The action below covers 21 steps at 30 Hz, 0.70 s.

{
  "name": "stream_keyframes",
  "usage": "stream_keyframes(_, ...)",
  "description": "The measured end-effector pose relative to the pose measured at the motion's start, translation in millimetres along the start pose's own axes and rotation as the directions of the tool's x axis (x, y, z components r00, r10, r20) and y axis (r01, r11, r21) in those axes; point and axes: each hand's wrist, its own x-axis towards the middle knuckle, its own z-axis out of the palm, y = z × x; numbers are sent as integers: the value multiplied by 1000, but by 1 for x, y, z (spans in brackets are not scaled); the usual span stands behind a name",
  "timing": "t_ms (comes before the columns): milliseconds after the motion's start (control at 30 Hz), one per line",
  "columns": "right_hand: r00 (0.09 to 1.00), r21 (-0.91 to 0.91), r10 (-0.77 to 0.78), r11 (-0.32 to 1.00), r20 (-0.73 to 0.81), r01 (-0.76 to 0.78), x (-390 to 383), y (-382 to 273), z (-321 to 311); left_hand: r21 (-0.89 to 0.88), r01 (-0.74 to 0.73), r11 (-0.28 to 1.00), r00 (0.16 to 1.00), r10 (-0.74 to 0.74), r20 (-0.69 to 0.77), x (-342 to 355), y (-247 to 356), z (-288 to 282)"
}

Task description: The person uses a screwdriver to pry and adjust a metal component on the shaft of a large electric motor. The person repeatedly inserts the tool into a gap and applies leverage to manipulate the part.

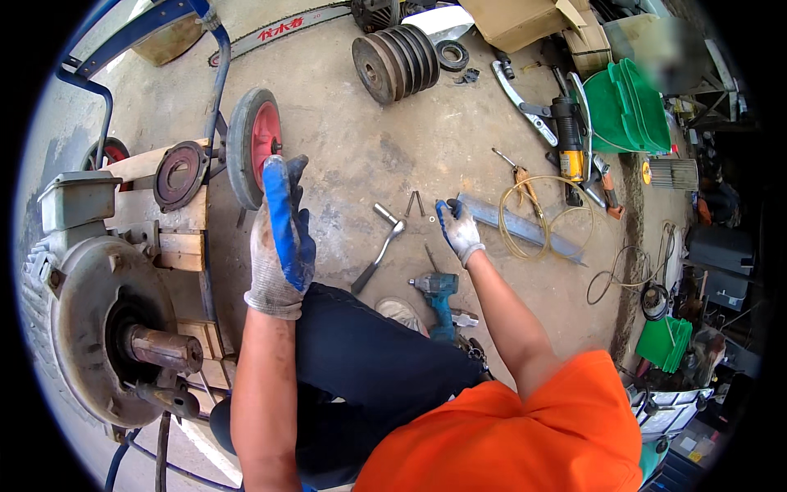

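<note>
My left hand (280,234), in a grey glove with a blue palm, is held up beside a wheel with a red hub (264,135). Its fingers are stretched out and I see nothing in them; the fingertips come close to the wheel's axle end. Over the floor to the right, my right hand (461,230) is gloved too, its fingers curled together near the end of a grey metal bar (525,230). What they hold, if anything, I cannot make out. A small ring (432,219) and two bolts (416,203) lie just left of it.
A ratchet wrench (379,256) and a teal impact wrench (440,299) lie near my knees. A big motor (106,328) rests on a wooden-decked cart at left. Farther off are a grooved pulley (396,63), a yellow-black power tool (568,135) and a green bin (627,107).
</note>
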Motion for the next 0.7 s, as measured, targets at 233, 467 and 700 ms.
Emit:
stream_keyframes(233,965,581,-162,814,208,11,-152,-225,-29,-463,466,754,852,-242,464,-77,14,67)
stream_keyframes(467,997,-202,69,977,14,-65,-225,-227,-49,-646,438,626,894,-377,241,-192,73,107)
stream_keyframes(700,946,-219,289,923,-145,-316,-277,-308,-154,-789,579,205,812,-234,535,-245,69,103)
